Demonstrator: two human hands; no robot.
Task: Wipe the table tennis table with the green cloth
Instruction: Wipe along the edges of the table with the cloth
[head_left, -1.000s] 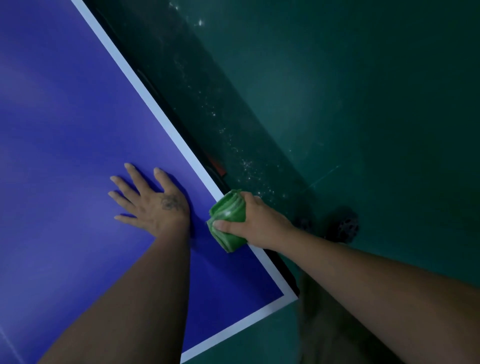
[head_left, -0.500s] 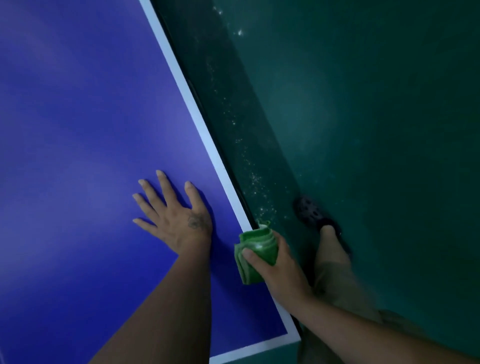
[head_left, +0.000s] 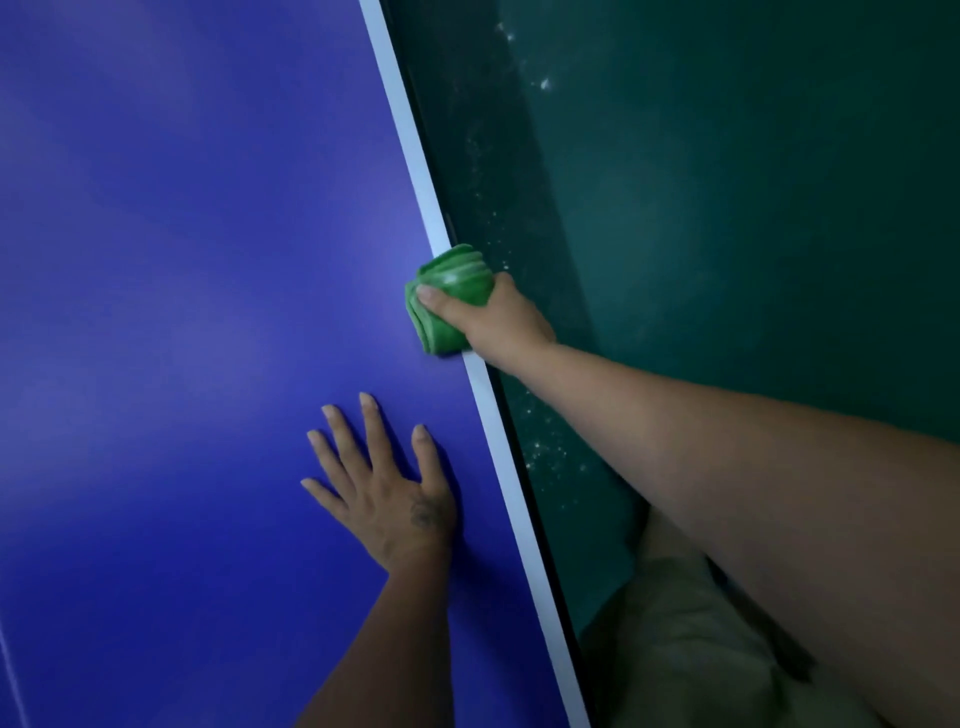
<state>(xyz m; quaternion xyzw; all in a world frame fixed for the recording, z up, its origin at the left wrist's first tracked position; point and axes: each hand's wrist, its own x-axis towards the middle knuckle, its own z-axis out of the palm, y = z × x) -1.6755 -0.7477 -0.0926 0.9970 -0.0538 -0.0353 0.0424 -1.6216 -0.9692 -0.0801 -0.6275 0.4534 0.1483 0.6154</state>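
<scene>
The right hand (head_left: 493, 317) grips the folded green cloth (head_left: 452, 301), fingers curled round it, on the white edge line (head_left: 498, 441) of the desk (head_left: 182, 260). The left hand (head_left: 384, 488) rests flat, fingers spread. I'd press evenly and run long, overlapping strokes along that edge.

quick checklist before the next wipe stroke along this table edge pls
1. Right hand grips the green cloth: ok, its thumb is clamped on the folded wad.
2. Cloth on the table tennis table: ok, it sits over the white edge line.
3. Left hand out of the cloth's way: ok, flat on the blue top, apart from it.
4. Edge line ahead free of objects: ok.
5. Dirt remaining on the surface: cannot tell, the light is dim.
</scene>
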